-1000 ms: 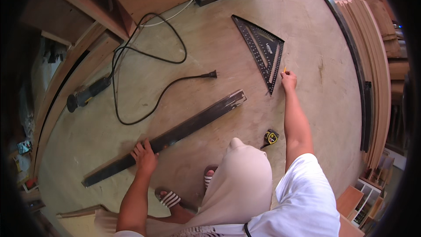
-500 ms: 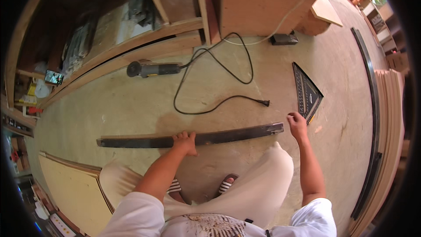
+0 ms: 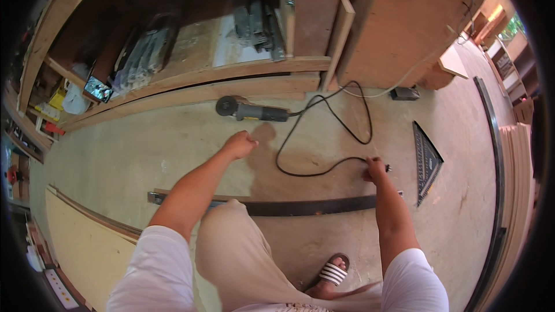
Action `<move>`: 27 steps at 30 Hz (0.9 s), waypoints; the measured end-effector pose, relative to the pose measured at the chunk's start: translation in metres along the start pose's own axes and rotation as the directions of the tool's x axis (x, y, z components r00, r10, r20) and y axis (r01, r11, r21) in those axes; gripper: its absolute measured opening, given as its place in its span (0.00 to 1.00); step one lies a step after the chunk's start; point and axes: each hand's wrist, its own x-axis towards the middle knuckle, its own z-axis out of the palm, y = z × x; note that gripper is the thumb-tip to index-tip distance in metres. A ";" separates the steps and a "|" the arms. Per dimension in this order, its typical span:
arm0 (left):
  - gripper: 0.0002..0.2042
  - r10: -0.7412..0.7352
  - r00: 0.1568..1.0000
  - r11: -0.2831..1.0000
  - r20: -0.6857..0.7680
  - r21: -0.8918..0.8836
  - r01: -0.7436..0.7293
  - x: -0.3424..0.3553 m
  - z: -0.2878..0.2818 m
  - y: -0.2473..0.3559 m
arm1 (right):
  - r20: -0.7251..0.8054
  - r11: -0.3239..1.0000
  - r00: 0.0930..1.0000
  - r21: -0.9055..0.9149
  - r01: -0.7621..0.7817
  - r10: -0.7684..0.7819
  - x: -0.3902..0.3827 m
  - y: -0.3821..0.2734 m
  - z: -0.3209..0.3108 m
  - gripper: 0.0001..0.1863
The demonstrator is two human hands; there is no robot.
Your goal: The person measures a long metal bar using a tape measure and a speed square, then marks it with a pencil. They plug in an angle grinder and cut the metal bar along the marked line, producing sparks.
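Observation:
My right hand (image 3: 376,170) is closed on the black power cord (image 3: 306,175) close to its plug (image 3: 388,168), which sticks out past the fingers. The cord loops over the concrete floor to an angle grinder (image 3: 263,112) lying on its side at the foot of the wooden shelf. My left hand (image 3: 240,145) hangs above the floor just below the grinder, fingers curled in, with nothing visible in it. Across the floor in front of my knee lies a long dark metal bar (image 3: 312,207), partly hidden by my left forearm and leg. Right of the plug lies a black triangular square (image 3: 426,164).
A wooden shelf (image 3: 243,89) with wrapped bundles runs along the far side, beside a large wooden cabinet (image 3: 404,29). A small dark block (image 3: 404,93) sits at its foot. Boards (image 3: 514,196) and a long black bar (image 3: 492,138) line the right; pale panels (image 3: 81,237) lean left.
My left hand has let go of the metal bar and moved up toward the grinder. The right hand has come onto the cord by its plug. The view has shifted and my legs have moved.

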 end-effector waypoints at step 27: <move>0.41 -0.647 0.742 -0.120 -0.176 -0.937 -0.327 0.133 0.035 -0.012 | -0.460 0.666 0.694 0.254 0.701 -0.555 -0.356 -0.197 -0.198 0.19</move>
